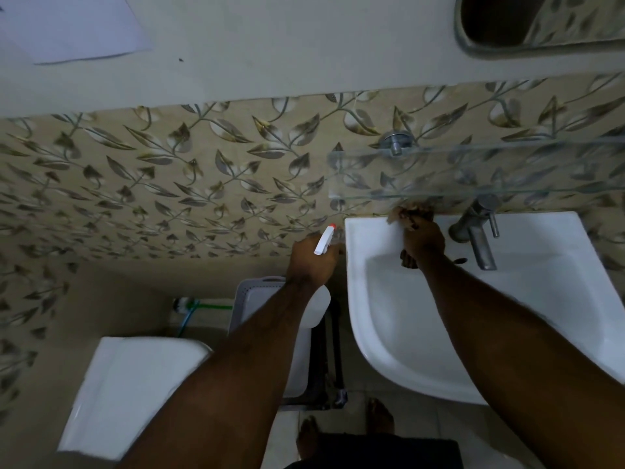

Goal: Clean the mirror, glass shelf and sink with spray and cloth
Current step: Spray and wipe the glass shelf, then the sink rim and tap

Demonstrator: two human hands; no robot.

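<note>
My right hand [422, 236] presses the cloth [411, 213] on the sink [389, 333] rim at twelve o'clock — I'd wipe firmly, overlapping. My left hand [313, 262], at nine o'clock, grips the spray bottle [323, 240] — kept clear.

White wall-mounted sink [382, 333] below a clear glass shelf [473, 170] fixed to the leaf-patterned tiled wall [169, 184]; a metal tap [477, 228] stands on the sink's rear ledge. A patterned cloth [406, 214] lies on the sink's back-left rim, with nothing visible on the shelf
</note>
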